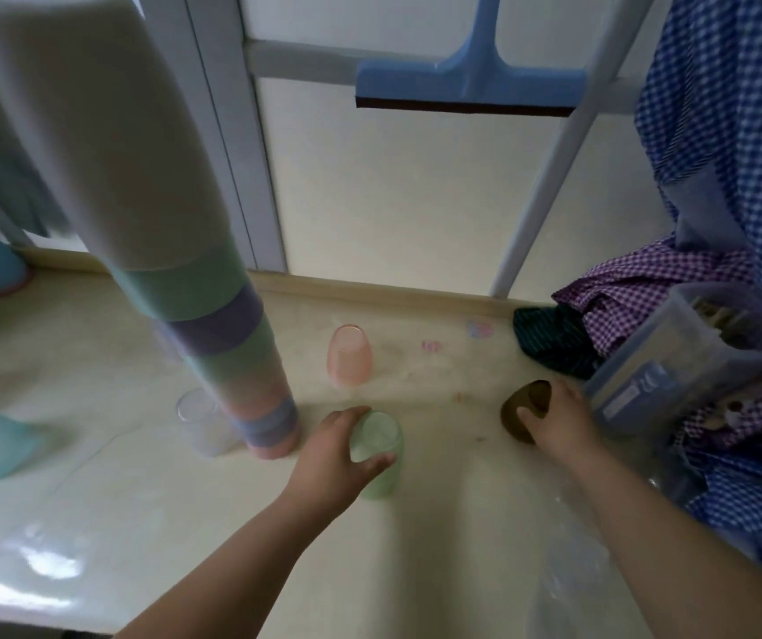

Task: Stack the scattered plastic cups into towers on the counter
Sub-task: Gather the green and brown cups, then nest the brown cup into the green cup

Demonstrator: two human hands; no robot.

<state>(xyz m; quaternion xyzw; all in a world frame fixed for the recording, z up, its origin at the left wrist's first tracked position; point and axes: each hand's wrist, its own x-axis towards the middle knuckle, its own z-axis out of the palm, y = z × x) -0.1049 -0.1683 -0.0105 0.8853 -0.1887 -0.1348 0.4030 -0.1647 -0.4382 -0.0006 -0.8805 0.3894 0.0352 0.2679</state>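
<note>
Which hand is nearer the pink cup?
Left. The left hand, gripping the green cup, sits just below the pink cup. The right hand, on the brown cup, is farther off to its right.

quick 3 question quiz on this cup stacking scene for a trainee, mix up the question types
1. True or false: the left hand grips a green cup.
2. Which cup does the right hand hold? A) pink B) brown C) blue
3. Fill in: the pink cup stands upside down between the tall tower and the ____ cloth pile.

Key
1. True
2. B, the brown cup
3. Checked
</note>
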